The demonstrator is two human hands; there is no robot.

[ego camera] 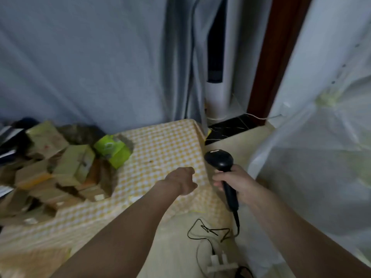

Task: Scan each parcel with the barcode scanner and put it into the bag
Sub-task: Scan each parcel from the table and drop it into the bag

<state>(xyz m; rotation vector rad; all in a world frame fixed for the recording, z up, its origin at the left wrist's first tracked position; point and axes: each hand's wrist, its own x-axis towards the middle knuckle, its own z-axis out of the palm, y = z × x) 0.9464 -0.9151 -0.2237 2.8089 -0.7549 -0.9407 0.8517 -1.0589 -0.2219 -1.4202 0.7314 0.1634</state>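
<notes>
While we are holding the scanner [222,169] in our right hand [234,183], with the fingers wrapped round its handle and its head pointing up and away, our left hand [183,180] is hanging over the table [164,141] with nothing in it. Its fingers are curling under the palm, out of sight, so we cannot tell whether they are loose or closed.

The parcels [60,169] are lying in a loose heap at the left end of the table, well apart from both hands. A green parcel [112,150] is sitting at the near edge of the heap. The bag [321,157], a large pale translucent sack, is standing at our right, just beside the scanner hand.

We are judging the following risks:

- The heap is stacked unevenly. Pulling one parcel from low down is likely to topple others off the table.
- The cable [216,231] is trailing in loops on the floor towards a socket strip [218,263]. A wide swing of the scanner may snag it or tug the plug.
- The frame is blurring, and no labels are readable. A label facing down will not scan until we are turning the parcel.
- The bag walls are sagging, so a dropped parcel may miss the mouth.
</notes>
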